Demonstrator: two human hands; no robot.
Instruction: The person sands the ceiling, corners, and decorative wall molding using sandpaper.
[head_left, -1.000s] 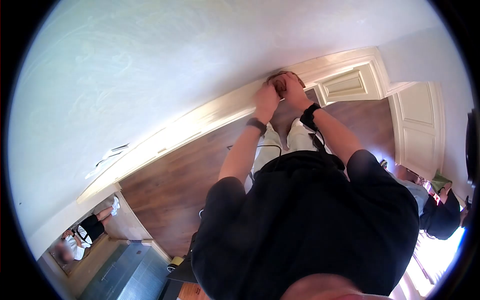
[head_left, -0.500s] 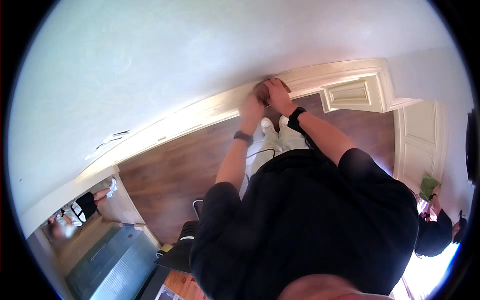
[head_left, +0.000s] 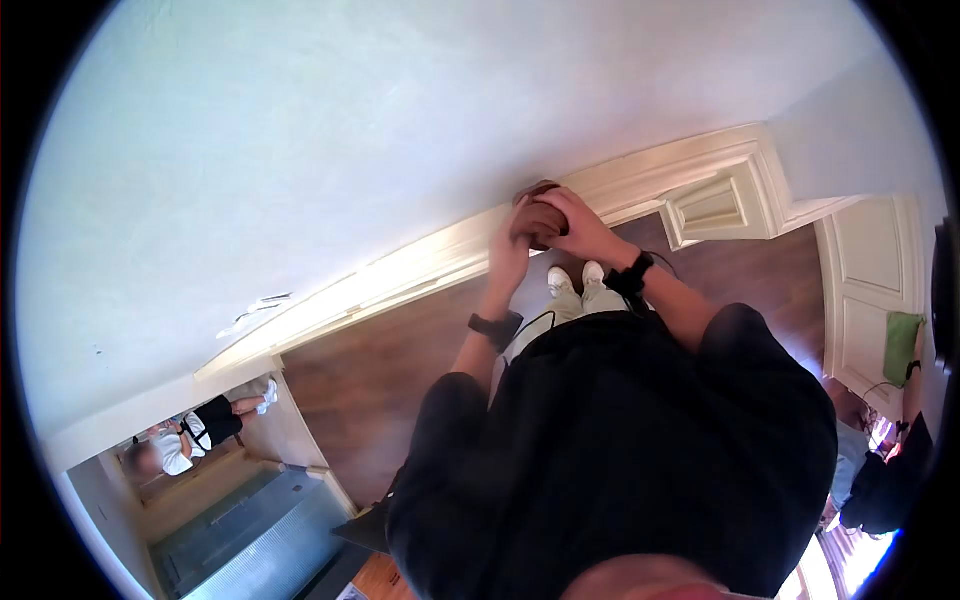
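A brown cloth [head_left: 541, 218] is bunched between my two hands, against the cream trim [head_left: 640, 180] at the foot of the pale wall. My left hand [head_left: 512, 240] has its fingers round the cloth's left side. On the right side, my right hand [head_left: 582, 228] grips the cloth, thumb and fingers on it. Both wrists wear black bands. My white shoes show on the wood floor just below the hands.
A cream panelled door piece [head_left: 712, 207] stands right of my hands. Another person [head_left: 210, 425] is at the lower left beyond a glass panel [head_left: 245, 530]. At the right edge, a person [head_left: 885, 485] reaches to a green cloth [head_left: 902, 345].
My hands and the brown cloth sit lower in view, and my left hand is closer round the cloth. The person at the right has the green cloth spread higher on the panelling.
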